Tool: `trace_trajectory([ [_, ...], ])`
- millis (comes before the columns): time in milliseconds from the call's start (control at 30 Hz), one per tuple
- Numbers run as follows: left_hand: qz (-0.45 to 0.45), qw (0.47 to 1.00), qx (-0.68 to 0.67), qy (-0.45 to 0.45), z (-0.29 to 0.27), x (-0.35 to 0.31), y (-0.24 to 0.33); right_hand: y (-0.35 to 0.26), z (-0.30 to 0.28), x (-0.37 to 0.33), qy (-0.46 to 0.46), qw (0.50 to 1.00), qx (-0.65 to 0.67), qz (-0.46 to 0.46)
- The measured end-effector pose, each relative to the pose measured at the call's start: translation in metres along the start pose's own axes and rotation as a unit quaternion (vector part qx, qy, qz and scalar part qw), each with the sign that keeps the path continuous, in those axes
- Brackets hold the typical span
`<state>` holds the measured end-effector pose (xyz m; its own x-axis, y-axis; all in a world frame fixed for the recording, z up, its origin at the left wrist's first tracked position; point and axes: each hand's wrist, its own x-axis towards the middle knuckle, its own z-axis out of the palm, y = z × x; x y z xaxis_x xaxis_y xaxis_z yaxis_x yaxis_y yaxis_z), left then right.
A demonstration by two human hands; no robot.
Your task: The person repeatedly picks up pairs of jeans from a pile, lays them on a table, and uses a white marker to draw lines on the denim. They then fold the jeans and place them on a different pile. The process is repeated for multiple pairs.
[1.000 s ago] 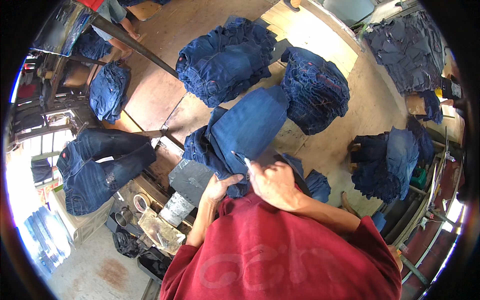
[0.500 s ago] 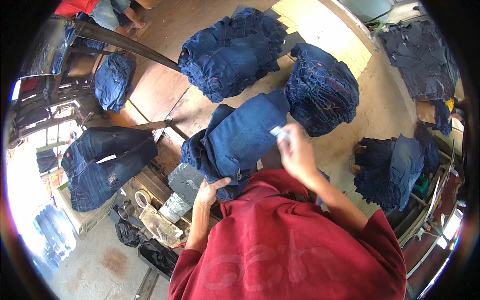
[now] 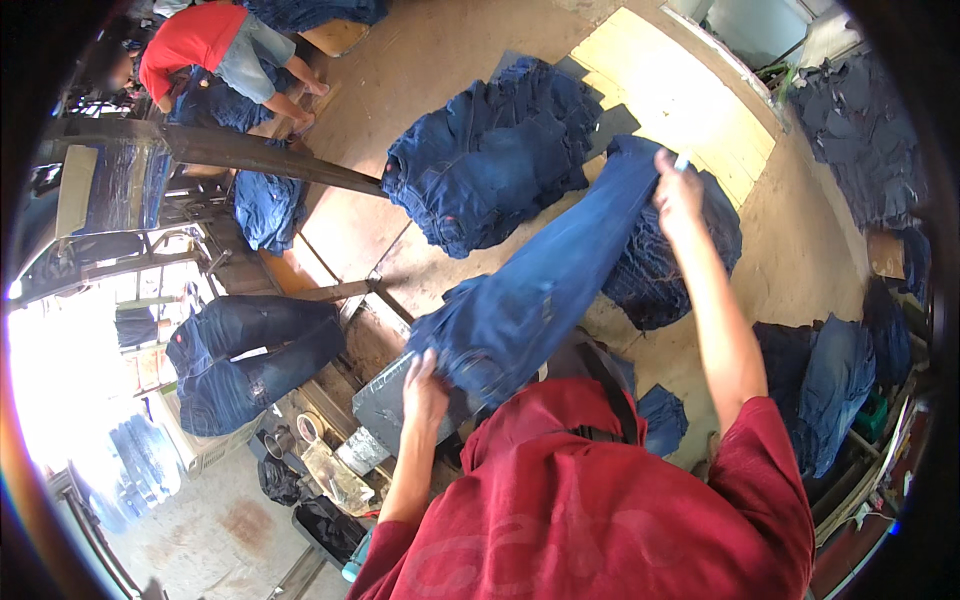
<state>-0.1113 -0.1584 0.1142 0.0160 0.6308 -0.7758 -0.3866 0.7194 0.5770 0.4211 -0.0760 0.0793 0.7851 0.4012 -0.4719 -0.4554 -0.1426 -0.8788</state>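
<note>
A pair of blue jeans (image 3: 545,285) is stretched out slantwise in front of me, waist end low and legs reaching up to the right. At the waist end my left hand (image 3: 426,395) is closed on the denim. The far leg end is gripped by my right hand (image 3: 680,200). A small whitish object (image 3: 683,160) sticks out above the right hand's fingers; its kind is too small to tell. Behind the legs lies a pile of folded jeans (image 3: 665,270) with loose threads, partly hidden. Beyond the jeans I hold, another big pile of jeans (image 3: 485,155) rests on the floor.
Dark jeans (image 3: 250,360) hang over a support at left, near a tape roll (image 3: 309,428). A metal beam (image 3: 270,162) crosses at upper left. A person in a red shirt (image 3: 195,45) bends over denim. More denim stacks (image 3: 835,380) stand at right.
The jeans were a folded bundle and are now drawn out long. My right hand moved up and away to the right, taking the leg end. The person in red has come further into view.
</note>
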Motion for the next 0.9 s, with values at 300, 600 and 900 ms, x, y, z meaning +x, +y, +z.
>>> trace_trajectory([
  [300,0.105,0.959,-0.024,-0.263,0.238,0.126,0.071,-0.278,-0.019,0.14,-0.158,0.962,0.111,-0.194],
  [600,0.166,0.967,0.141,-0.132,0.126,0.247,0.188,-0.13,-0.059,0.201,-0.199,0.871,-0.406,-0.191],
  [900,0.058,0.93,0.346,0.11,-0.092,0.16,0.129,0.073,-0.183,0.165,-0.233,0.562,-0.794,-0.016],
])
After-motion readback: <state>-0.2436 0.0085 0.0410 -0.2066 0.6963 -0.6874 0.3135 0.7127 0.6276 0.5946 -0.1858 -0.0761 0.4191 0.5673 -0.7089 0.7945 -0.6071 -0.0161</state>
